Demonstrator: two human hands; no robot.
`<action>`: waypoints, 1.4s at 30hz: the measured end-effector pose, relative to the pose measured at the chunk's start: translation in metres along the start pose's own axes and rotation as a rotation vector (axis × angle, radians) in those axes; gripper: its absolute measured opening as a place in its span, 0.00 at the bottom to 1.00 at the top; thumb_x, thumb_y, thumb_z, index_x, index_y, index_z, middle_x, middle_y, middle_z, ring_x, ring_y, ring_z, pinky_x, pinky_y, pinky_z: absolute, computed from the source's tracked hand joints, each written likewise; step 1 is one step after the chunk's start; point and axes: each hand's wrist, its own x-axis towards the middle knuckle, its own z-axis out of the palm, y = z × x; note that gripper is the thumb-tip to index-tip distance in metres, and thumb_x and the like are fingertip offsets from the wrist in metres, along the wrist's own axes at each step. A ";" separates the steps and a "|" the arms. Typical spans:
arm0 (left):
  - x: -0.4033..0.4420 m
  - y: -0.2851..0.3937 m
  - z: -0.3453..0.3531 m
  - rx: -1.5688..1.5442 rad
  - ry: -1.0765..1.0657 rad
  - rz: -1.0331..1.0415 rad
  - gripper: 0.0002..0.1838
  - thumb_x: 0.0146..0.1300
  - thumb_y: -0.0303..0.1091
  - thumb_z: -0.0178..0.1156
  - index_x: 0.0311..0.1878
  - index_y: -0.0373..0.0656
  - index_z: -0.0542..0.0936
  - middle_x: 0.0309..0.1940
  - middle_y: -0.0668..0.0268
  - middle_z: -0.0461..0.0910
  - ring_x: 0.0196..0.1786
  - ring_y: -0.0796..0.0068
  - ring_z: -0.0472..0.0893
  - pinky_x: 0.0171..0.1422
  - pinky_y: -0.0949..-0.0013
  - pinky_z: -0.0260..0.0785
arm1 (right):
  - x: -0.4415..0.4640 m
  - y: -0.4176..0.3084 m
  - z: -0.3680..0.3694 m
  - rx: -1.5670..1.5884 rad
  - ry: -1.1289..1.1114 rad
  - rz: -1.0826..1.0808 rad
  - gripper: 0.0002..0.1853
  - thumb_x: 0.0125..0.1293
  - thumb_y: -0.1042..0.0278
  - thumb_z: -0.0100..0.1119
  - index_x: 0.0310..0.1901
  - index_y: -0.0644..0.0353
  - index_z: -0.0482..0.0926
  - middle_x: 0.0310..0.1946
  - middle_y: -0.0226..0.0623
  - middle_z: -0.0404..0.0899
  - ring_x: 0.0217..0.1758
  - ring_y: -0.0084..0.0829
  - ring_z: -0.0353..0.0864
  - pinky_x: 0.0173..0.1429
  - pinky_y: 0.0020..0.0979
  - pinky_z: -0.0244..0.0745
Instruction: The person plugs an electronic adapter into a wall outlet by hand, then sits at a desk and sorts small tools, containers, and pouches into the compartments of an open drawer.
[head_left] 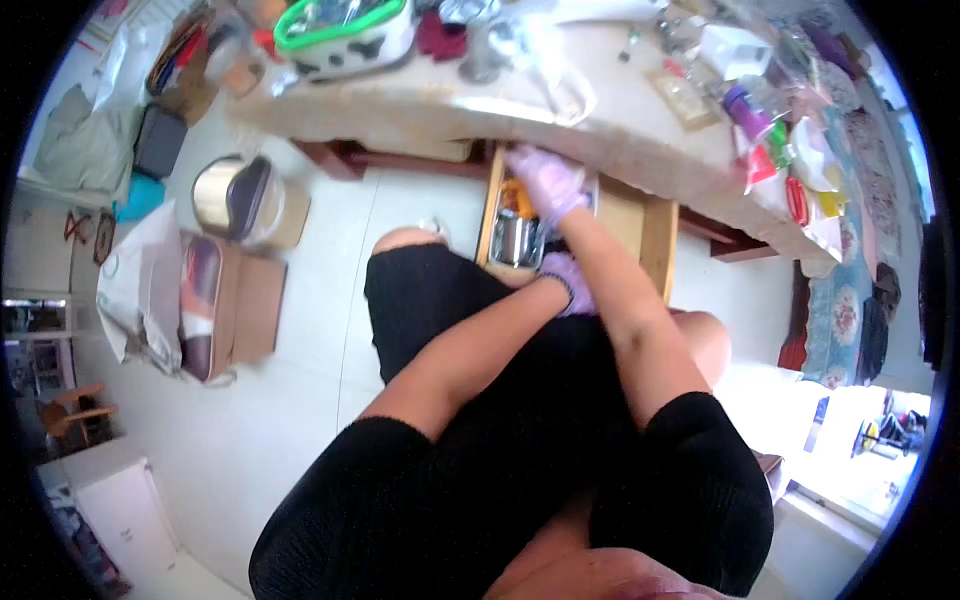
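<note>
Drawer [622, 215] open toward lap [440, 300] (back under table [400, 112]), long axis unclear

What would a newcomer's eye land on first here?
Probably the purple-gloved right hand, at the far end of the open wooden drawer, and the matching left hand near its front. Next, the bright green-rimmed container on the left of the covered table.

Bright, washed-out fisheye view
Glare on the worktop [430, 97], blown-out light at lower right, soft blur, bent edges, black corners.
</note>
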 end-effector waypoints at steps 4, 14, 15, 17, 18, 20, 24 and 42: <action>0.022 -0.016 0.034 0.054 -0.041 -0.015 0.32 0.64 0.58 0.48 0.68 0.51 0.70 0.68 0.57 0.69 0.70 0.59 0.68 0.70 0.60 0.64 | -0.001 0.005 0.024 -0.145 -0.320 0.112 0.16 0.65 0.74 0.49 0.52 0.58 0.78 0.47 0.50 0.76 0.47 0.45 0.82 0.52 0.41 0.77; 0.007 0.002 0.004 0.006 -0.312 -0.226 0.46 0.50 0.69 0.58 0.66 0.44 0.71 0.66 0.53 0.70 0.69 0.56 0.68 0.72 0.59 0.60 | -0.035 -0.021 -0.066 -0.018 -0.322 -0.143 0.16 0.61 0.74 0.53 0.51 0.60 0.79 0.49 0.45 0.77 0.52 0.45 0.80 0.55 0.41 0.75; 0.009 -0.008 0.025 0.139 -0.035 -0.076 0.47 0.50 0.68 0.59 0.66 0.43 0.71 0.66 0.52 0.70 0.69 0.54 0.69 0.72 0.59 0.60 | -0.040 -0.018 -0.071 -0.006 -0.419 -0.140 0.14 0.62 0.72 0.53 0.49 0.59 0.80 0.45 0.46 0.79 0.50 0.46 0.81 0.53 0.43 0.76; 0.007 -0.004 0.030 0.270 0.234 0.092 0.47 0.49 0.68 0.61 0.66 0.41 0.70 0.65 0.51 0.70 0.68 0.52 0.69 0.72 0.59 0.60 | -0.060 -0.006 -0.078 0.015 -0.475 -0.149 0.13 0.63 0.70 0.53 0.48 0.58 0.81 0.41 0.47 0.81 0.48 0.45 0.81 0.53 0.44 0.76; 0.001 0.012 0.014 0.278 0.237 0.135 0.46 0.50 0.66 0.62 0.66 0.41 0.70 0.65 0.51 0.70 0.68 0.50 0.69 0.71 0.58 0.61 | -0.067 -0.006 -0.094 0.014 -0.467 -0.136 0.13 0.63 0.70 0.53 0.48 0.58 0.81 0.41 0.47 0.81 0.48 0.45 0.81 0.53 0.44 0.76; -0.009 0.042 -0.031 0.206 0.027 0.218 0.41 0.57 0.62 0.60 0.65 0.39 0.70 0.60 0.48 0.74 0.63 0.50 0.73 0.68 0.56 0.64 | -0.079 -0.007 -0.138 0.274 -0.434 -0.080 0.13 0.63 0.67 0.56 0.47 0.61 0.82 0.44 0.48 0.82 0.48 0.47 0.82 0.52 0.43 0.76; -0.020 0.049 -0.108 0.004 -0.309 0.380 0.39 0.63 0.64 0.53 0.63 0.38 0.71 0.49 0.46 0.81 0.53 0.49 0.80 0.62 0.55 0.69 | -0.093 0.030 -0.163 0.386 -0.257 0.000 0.15 0.65 0.61 0.56 0.45 0.61 0.83 0.44 0.49 0.82 0.46 0.48 0.82 0.55 0.42 0.75; 0.003 -0.017 -0.136 -0.149 0.147 -0.153 0.24 0.65 0.55 0.56 0.54 0.46 0.78 0.44 0.52 0.83 0.50 0.50 0.80 0.55 0.55 0.70 | 0.054 0.147 -0.161 -0.163 0.236 0.187 0.13 0.65 0.63 0.55 0.43 0.63 0.83 0.39 0.50 0.83 0.46 0.48 0.83 0.53 0.42 0.76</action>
